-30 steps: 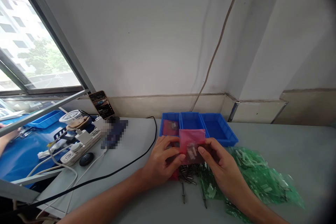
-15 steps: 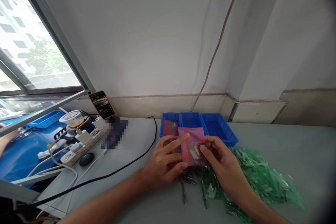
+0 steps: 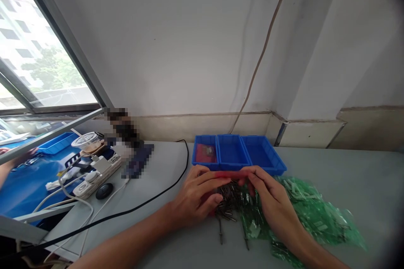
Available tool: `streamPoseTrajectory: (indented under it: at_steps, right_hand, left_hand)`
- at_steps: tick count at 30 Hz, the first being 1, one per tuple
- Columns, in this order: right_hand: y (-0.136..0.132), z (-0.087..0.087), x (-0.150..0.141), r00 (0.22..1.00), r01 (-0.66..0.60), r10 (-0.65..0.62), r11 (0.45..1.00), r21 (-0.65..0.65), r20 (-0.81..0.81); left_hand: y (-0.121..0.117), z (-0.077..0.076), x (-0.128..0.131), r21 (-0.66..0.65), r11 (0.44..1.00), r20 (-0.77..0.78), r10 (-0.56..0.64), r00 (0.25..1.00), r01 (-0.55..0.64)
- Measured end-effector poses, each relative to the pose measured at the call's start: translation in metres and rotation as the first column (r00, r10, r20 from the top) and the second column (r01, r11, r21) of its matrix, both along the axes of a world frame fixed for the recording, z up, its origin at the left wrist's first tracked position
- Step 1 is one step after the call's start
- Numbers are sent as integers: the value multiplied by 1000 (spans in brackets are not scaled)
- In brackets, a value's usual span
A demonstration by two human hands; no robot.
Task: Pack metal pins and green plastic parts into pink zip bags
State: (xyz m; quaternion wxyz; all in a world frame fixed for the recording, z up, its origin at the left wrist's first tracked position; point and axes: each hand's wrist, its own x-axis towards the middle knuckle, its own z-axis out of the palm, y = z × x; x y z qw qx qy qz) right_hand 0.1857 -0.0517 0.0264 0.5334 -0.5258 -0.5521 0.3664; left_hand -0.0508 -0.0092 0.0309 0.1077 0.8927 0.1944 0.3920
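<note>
A small pink plastic bag [image 3: 232, 174] spans the space between my hands, seen nearly edge-on. My right hand [image 3: 269, 195] pinches its right end between thumb and fingers. My left hand [image 3: 197, 193] has its fingers along the left end of the bag, gripping it; more pink plastic shows under the palm, partly hidden. Just below the bag lies a pile of small metal fasteners [image 3: 229, 204], with two longer pins nearer me. Green plastic bags [image 3: 318, 214] of small pale and metal parts lie beside and partly under my right hand.
Three joined blue bins [image 3: 263, 153] stand behind my hands, with a pink bag [image 3: 205, 153] in the left one. On the left are a black cable [image 3: 142, 205], a power strip [image 3: 97, 178] and a black mouse [image 3: 104, 191]. Another person's arm [image 3: 11, 162] shows at far left.
The pink bag has turned from facing me to nearly edge-on, uncovering more of the metal pile. Both hands stay near the same spot. The other person's hand moved slightly right.
</note>
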Motion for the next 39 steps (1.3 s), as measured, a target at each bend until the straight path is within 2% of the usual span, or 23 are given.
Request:
streamPoseTrajectory:
  at_steps: [7, 11, 18, 27, 33, 39]
  right_hand:
    - [1, -2, 0, 997, -13, 7, 996, 83, 76]
    - [2, -6, -1, 997, -40, 39, 999, 25, 61]
    - [1, -6, -5, 996, -78, 79, 997, 12, -39]
    - [-4, 6, -2, 992, -94, 92, 995, 16, 86]
    - [-4, 1, -2, 988, -110, 104, 992, 57, 111]
    - [-5, -2, -4, 984, -115, 103, 991, 72, 145]
  left_hand:
    - [1, -10, 1, 52, 998, 64, 33, 997, -37]
    - [6, -15, 2, 6, 998, 115, 67, 991, -68]
    - [9, -11, 3, -52, 989, 158, 145, 977, -139]
    - [11, -14, 3, -48, 989, 170, 145, 975, -139]
    - [8, -11, 2, -87, 977, 188, 208, 960, -195]
    - [9, -10, 4, -40, 994, 216, 110, 970, -104]
